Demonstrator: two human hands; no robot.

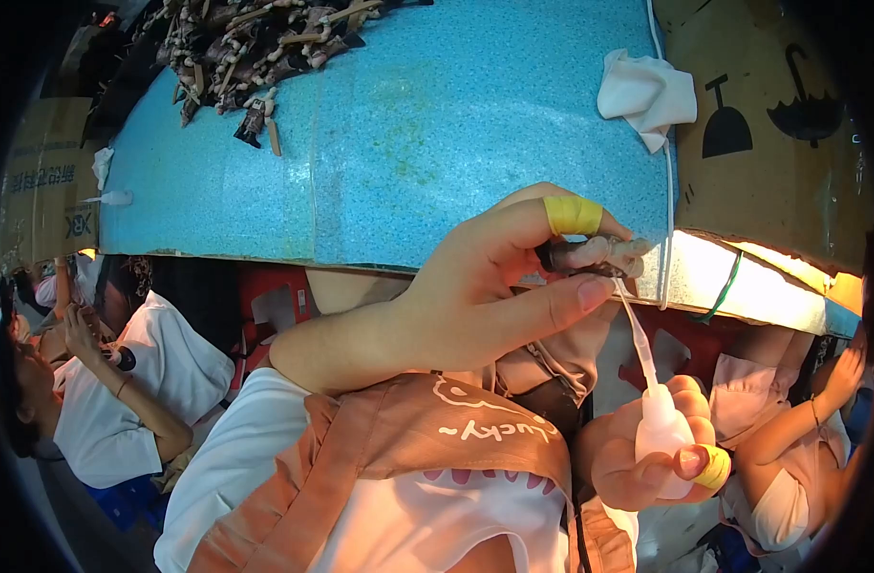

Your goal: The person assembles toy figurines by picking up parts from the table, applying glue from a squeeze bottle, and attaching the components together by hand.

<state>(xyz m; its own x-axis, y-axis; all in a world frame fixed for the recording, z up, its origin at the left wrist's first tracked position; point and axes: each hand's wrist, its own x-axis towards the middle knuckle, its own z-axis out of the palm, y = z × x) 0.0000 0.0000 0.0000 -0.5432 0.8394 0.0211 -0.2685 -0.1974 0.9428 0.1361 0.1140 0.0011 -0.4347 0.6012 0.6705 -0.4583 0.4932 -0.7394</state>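
Note:
My left hand (513,286) pinches a small doll-like figurine (599,256), pale and dark in colour, between thumb and fingers near the table's front edge. Yellow tape wraps one of its fingers. Lower and to the right, my right hand (614,468), its thumb taped yellow, is closed around a small white squeeze bottle (661,425). The bottle's long thin nozzle (636,329) points up, and its tip reaches the underside of the figurine; whether it touches I cannot tell. My fingers hide part of the figurine.
A pile of similar figurines (255,48) lies at the table's far left, one apart from it (256,119). A crumpled white cloth (647,95) rests at the right of the blue tabletop (408,143), beside a cardboard box (771,124). Other people sit at left (122,382) and right (790,449).

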